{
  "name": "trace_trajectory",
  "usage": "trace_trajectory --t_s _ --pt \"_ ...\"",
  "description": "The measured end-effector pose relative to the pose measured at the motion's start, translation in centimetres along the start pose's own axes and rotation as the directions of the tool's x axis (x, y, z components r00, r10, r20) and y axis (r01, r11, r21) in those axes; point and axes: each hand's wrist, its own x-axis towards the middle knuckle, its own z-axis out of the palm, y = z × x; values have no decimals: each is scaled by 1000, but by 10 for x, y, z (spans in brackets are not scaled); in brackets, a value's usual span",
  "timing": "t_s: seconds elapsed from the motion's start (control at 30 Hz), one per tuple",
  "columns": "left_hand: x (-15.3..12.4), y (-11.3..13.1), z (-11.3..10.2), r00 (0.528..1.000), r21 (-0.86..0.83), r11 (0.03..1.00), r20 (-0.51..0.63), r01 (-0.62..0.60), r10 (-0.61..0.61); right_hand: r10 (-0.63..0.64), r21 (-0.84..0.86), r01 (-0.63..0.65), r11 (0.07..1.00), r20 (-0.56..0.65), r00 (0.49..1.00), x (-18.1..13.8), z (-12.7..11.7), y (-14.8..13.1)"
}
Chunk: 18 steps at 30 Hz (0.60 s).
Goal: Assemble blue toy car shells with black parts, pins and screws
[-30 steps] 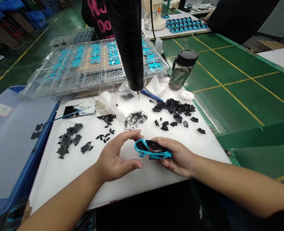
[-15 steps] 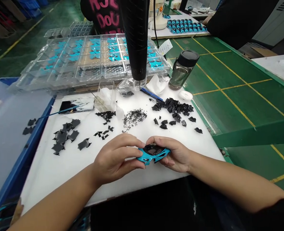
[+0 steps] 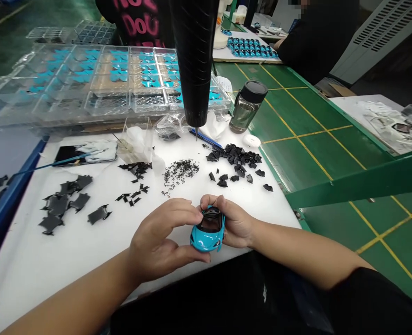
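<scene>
A blue toy car body with a dark windscreen is held between both hands over the near edge of the white work surface. My left hand grips its left side, thumb low by the front end and fingers at the top. Around the right side my right hand is closed, its fingers partly hidden behind the car. Beyond the hands lie a scatter of tiny black screws, a heap of small black parts and flat black plates.
A black electric screwdriver hangs tip down over the surface. Behind it stand clear compartment trays with blue parts. A dark-lidded bottle is at the back right, a blue bin at left. Two people are across the benches.
The car has been turned so that its front end faces me, with the roof showing. My left fingers have shifted around it. The view has swung somewhat to the right.
</scene>
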Motion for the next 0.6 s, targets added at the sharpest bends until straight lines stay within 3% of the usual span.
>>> trace_trajectory --t_s 0.23,0.6 --pt "3 7 6 999 28 998 -12 -48 48 51 16 -51 999 -29 998 0 0 -2" --pt "1 8 14 996 1 1000 -84 -27 27 6 -56 -7 998 -24 1000 3 7 0"
